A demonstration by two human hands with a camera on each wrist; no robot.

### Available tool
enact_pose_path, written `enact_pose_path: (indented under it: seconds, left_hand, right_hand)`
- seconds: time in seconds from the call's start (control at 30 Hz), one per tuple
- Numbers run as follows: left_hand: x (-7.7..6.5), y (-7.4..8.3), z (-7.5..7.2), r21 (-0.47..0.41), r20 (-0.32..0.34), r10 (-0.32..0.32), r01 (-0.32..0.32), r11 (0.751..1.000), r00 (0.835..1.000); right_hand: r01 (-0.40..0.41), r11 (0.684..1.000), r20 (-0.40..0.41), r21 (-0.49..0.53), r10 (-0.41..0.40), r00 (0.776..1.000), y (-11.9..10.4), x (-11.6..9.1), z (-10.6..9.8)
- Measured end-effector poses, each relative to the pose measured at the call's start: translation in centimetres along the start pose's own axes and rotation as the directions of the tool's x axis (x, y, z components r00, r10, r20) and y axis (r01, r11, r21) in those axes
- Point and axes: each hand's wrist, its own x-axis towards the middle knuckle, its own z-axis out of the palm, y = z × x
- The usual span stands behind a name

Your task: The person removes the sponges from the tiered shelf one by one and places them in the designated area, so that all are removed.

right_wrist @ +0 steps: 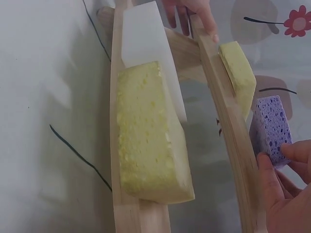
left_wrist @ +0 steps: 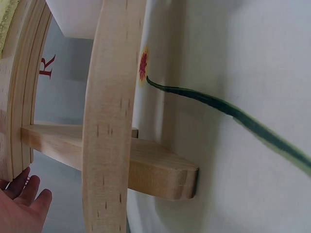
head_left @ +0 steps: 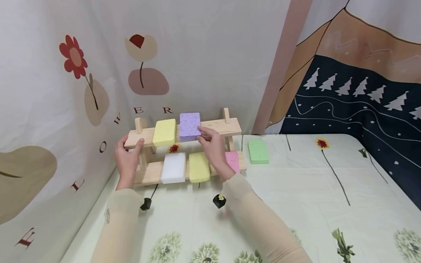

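A two-tier wooden rack (head_left: 215,128) stands on the cloth. My left hand (head_left: 129,157) grips the left end of its upper shelf; in the left wrist view only the fingers (left_wrist: 36,196) show at that end. With my right hand (head_left: 212,148) I pinch the lower right edge of a purple sponge (head_left: 189,124) on the upper shelf. A yellow sponge (head_left: 165,132) lies just left of the purple one. On the lower shelf are a white sponge (head_left: 173,168), a second yellow sponge (head_left: 199,167) and a pink sponge (head_left: 232,160), partly hidden by my right arm.
A green sponge (head_left: 258,151) lies on the floral cloth (head_left: 296,190) to the right of the rack. Behind the rack hangs a printed curtain (head_left: 210,65). A dark fabric with white trees (head_left: 355,109) covers the right side.
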Motion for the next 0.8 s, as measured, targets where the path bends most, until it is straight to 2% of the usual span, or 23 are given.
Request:
enact_pose_path:
  seconds: [0.27, 0.8]
  left_hand:
    - [-0.2, 0.1, -0.1, 0.016, -0.007, 0.002, -0.002, 1.0, 1.0]
    - [-0.3, 0.1, -0.1, 0.001, -0.009, 0.013, -0.013, 1.0, 1.0]
  right_hand:
    - [-0.024, 0.999, -0.02, -0.021, 0.024, 1.0, 0.0, -0.2, -1.1]
    - [-0.005, 1.0, -0.071, -0.014, 0.004, 0.997, -0.1, -0.4, -3.7]
